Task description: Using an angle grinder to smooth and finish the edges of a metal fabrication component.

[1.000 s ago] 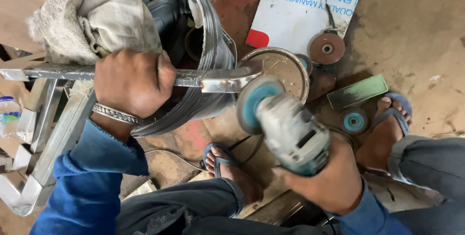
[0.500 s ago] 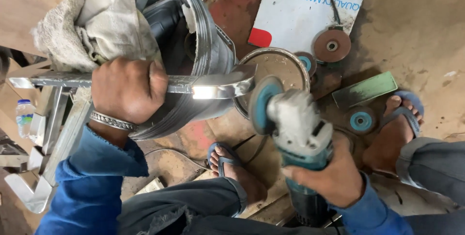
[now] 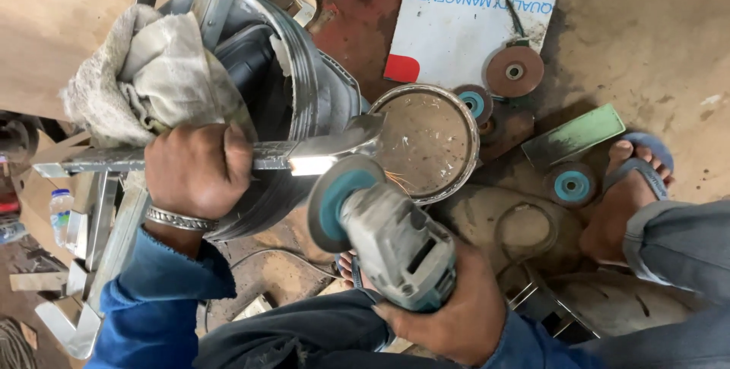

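My left hand point(image 3: 196, 174) grips a flat metal bar point(image 3: 323, 151) that lies across the rim of a metal drum point(image 3: 300, 95). A bright polished patch shows on the bar just right of my fingers. My right hand point(image 3: 449, 312) holds a grey angle grinder point(image 3: 395, 243) by its body. The grinder's disc point(image 3: 334, 202), with a teal hub, meets the bar's lower edge, and a few sparks fly to the right. A silver bangle circles my left wrist.
A dirty cloth point(image 3: 148, 80) drapes over the drum. A round tin lid point(image 3: 430, 141), spare grinding discs point(image 3: 515, 71), a white printed board point(image 3: 471, 12) and a green block point(image 3: 574, 136) lie on the floor. My sandalled foot point(image 3: 623, 194) is at right; metal frames point(image 3: 99, 240) stand at left.
The grinder has swung left and up, its disc now against the bar. The view has shifted a little; my left hand keeps its hold.
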